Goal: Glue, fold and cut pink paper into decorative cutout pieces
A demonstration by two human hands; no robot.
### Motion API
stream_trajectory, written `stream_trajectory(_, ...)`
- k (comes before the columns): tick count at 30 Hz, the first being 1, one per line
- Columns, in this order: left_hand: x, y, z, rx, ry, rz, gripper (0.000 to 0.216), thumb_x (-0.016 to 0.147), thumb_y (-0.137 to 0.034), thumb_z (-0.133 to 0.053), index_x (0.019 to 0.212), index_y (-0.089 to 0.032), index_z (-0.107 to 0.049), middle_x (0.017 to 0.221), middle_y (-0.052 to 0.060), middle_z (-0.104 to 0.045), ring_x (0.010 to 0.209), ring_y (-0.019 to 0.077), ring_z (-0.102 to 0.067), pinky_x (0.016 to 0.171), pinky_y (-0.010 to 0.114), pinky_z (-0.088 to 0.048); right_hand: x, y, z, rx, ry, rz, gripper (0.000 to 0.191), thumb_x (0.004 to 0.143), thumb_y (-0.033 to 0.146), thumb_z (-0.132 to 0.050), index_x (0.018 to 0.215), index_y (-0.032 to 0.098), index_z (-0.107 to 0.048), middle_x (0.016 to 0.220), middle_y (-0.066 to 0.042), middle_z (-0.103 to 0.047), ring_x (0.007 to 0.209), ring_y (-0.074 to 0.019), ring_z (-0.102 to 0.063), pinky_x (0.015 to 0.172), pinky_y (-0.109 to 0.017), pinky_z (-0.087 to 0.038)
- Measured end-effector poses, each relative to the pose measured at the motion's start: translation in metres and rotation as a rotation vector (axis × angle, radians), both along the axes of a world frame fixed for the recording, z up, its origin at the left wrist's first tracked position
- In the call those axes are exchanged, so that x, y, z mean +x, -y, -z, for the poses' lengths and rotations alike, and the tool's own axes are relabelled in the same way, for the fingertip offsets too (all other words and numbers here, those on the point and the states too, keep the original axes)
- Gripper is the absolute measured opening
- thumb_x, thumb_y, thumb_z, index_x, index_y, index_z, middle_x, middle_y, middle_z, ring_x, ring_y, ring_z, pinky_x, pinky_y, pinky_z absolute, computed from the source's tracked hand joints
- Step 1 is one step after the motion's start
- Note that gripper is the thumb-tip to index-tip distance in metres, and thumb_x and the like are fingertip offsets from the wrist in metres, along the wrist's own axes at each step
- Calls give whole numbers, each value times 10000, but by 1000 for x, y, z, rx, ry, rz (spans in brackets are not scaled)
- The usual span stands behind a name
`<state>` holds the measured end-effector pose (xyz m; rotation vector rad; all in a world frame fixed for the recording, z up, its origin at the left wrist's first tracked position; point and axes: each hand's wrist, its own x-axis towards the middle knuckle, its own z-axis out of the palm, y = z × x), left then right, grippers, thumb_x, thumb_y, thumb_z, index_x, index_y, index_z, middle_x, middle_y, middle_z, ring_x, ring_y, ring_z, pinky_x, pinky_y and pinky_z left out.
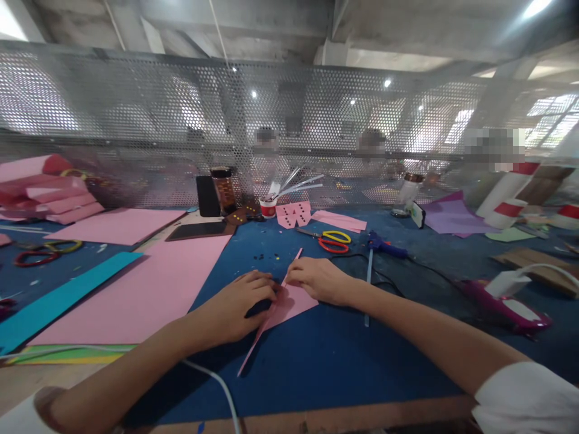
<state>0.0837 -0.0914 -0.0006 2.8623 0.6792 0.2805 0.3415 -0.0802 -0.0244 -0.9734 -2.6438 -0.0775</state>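
Note:
A sheet of pink paper (296, 304) lies on the blue tabletop, with a narrow strip along its left side standing up like a fold. My left hand (239, 304) grips that raised strip near its middle, thumb below and fingers above. Farther up the same strip, my right hand (319, 280) pinches the paper with curled fingers. Beyond my hands rest scissors with one yellow and one red handle (333, 242). A blue glue gun (386, 246) lies to their right, a clear glue stick (369, 283) reaching toward me from it.
Large pink sheets (149, 283) and a teal strip (67, 295) cover the left side. At the back stand a dark-lidded jar (222, 190), a red-and-white cup (268, 208) and a dotted pink cutout (294, 215). A magenta power strip (509, 307) sits right; a white cable (217, 383) crosses the front.

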Motion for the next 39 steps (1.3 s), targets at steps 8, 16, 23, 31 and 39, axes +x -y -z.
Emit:
stream_trajectory(8, 0, 0, 0, 26, 27, 39, 200, 946, -210, -526, 1114, -239, -632, 1224, 46, -647, 1202, 213, -535, 1117, 438, -338, 0, 0, -1, -1, 3, 1, 262, 947, 94, -521, 1096, 219, -696, 1192, -40, -673, 1052, -176, -621, 837, -266, -471)
stream_trajectory(16, 0, 1, 0, 25, 41, 35, 183, 941, -211, -538, 1092, -227, -640, 1194, 48, -658, 1177, 211, -551, 1103, 427, -356, -1, 2, -3, -2, 2, 3, 261, 951, 92, -515, 1088, 215, -700, 1182, -45, -675, 1056, -173, -620, 864, -268, -467)
stream_trajectory(23, -1, 1, -1, -24, 54, 5, 202, 914, -211, -577, 1101, -248, -644, 1204, 37, -662, 1200, 216, -539, 1084, 400, -386, 0, 1, -2, -4, 0, 0, 251, 956, 101, -519, 1093, 216, -695, 1184, -42, -674, 1055, -168, -618, 839, -263, -465)
stream_trajectory(31, -3, 3, -7, -33, -2, -33, 305, 855, -193, -611, 1150, -267, -634, 1271, 32, -636, 1238, 250, -518, 1103, 450, -370, 0, 1, -1, -6, -7, -3, 265, 941, 85, -522, 1099, 214, -691, 1191, -44, -670, 1072, -172, -612, 873, -267, -459)
stream_trajectory(39, -4, 3, -9, -43, 6, -14, 316, 848, -207, -620, 1158, -266, -637, 1263, 42, -648, 1240, 271, -523, 1092, 478, -377, 0, 1, -1, -1, 1, -4, 272, 938, 83, -521, 1105, 217, -688, 1192, -45, -666, 1073, -167, -610, 850, -270, -468)
